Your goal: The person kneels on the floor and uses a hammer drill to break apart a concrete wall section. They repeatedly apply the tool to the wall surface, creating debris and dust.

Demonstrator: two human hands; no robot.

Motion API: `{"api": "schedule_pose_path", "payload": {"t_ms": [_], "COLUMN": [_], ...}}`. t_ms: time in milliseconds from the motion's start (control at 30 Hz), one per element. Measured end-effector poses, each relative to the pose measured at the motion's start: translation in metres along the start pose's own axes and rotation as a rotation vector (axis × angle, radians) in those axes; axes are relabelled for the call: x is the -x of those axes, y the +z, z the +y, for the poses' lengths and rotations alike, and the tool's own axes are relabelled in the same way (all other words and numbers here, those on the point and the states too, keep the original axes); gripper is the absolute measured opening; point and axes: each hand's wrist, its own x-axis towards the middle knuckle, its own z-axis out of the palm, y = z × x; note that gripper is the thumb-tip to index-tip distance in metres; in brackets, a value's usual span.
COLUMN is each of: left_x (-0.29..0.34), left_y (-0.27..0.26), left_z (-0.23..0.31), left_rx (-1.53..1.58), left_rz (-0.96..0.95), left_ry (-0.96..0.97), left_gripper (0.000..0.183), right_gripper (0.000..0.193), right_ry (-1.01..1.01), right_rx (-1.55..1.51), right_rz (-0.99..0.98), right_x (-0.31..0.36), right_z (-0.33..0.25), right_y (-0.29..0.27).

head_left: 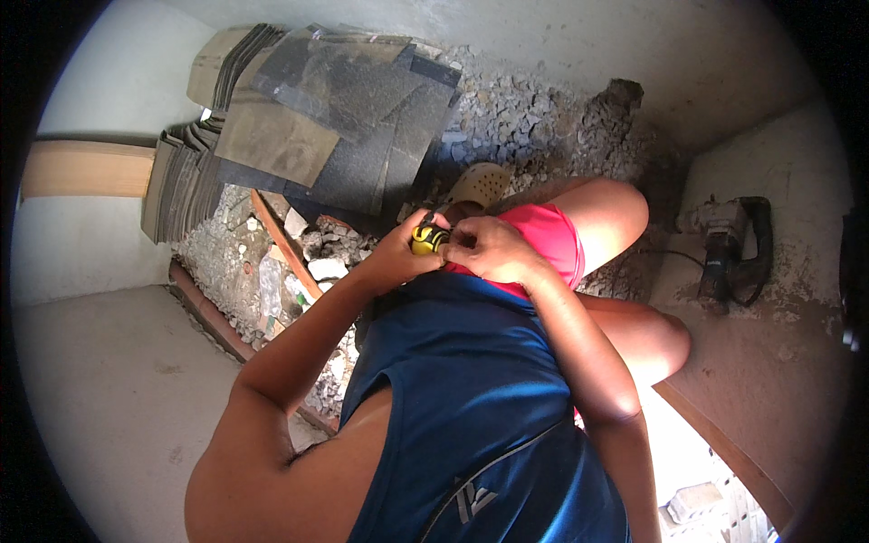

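A small, rounded yellow-and-black tape measure [429,239] is in front of my body, above my lap. My left hand [403,252] is wrapped around it from the left, with the thumb along its near side. On the right, my right hand [496,251] is closed, its fingertips pinched together close beside the yellow case. What lies between those fingertips is hidden by the hand. No length of blade shows clearly.
Dark gritty sheets [362,109] lie overlapped at the far left, beside stacks of curved sheets [186,176]. Broken rubble [516,122] covers the floor around a beige clog [480,184]. A wooden strip [282,240] slants across the debris. A corded power tool [724,253] lies at right.
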Motion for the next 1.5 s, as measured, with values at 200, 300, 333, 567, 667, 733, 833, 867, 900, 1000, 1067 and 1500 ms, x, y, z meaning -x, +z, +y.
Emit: {"api": "schedule_pose_path", "payload": {"t_ms": [200,300,333,567,667,733,833,867,900,1000,1067,1500], "left_x": [0.0,0.001,-0.002,-0.02,-0.019,-0.022,-0.019,-0.018,-0.015,-0.013,-0.013,-0.013], "left_y": [0.003,-0.001,-0.001,-0.001,0.006,0.011,0.014,0.014,0.014,0.015,0.013,0.017], "left_z": [-0.005,0.005,0.002,-0.046,-0.042,-0.043,-0.041,-0.04,-0.033,-0.036,-0.043,-0.041], "left_rx": [0.019,-0.099,-0.085,-0.138,-0.233,-0.275,-0.334,-0.304,-0.275,-0.273,-0.261,-0.011], "left_rz": [-0.021,0.01,0.037,0.211,0.262,0.326,0.378,0.364,0.353,0.374,0.389,0.31], "left_ry": [0.053,0.174,0.176,0.288,0.352,0.411,0.417,0.37,0.323,0.31,0.326,0.386], "left_gripper": [0.052,0.052,0.052,0.064,0.066,0.066,0.066,0.065,0.064,0.063,0.062,0.062], "right_gripper": [0.042,0.041,0.041,0.043,0.043,0.043,0.043,0.044,0.044,0.045,0.045,0.04], "right_ry": [-0.07,-0.083,-0.087,-0.18,-0.136,-0.144,-0.197,-0.161,-0.127,-0.087,-0.128,-0.119], "right_rx": [-0.096,-0.16,-0.113,0.038,0.031,0.032,-0.004,0.009,0.021,0.043,0.062,-0.417], "right_rz": [-0.014,-0.038,0.032,0.143,0.11,0.15,0.146,0.116,0.084,0.076,0.099,-0.191], "right_x": [0.002,0.001,0.002,-0.004,-0.004,-0.006,-0.008,-0.009,-0.012,-0.012,-0.012,-0.02], "right_z": [-0.004,-0.006,-0.006,-0.002,-0.007,-0.003,-0.001,-0.001,-0.002,-0.002,-0.003,0.006], "right_y": [-0.002,-0.006,-0.004,0.003,-0.002,0.0,0.0,-0.001,-0.003,-0.001,0.002,-0.014]}}
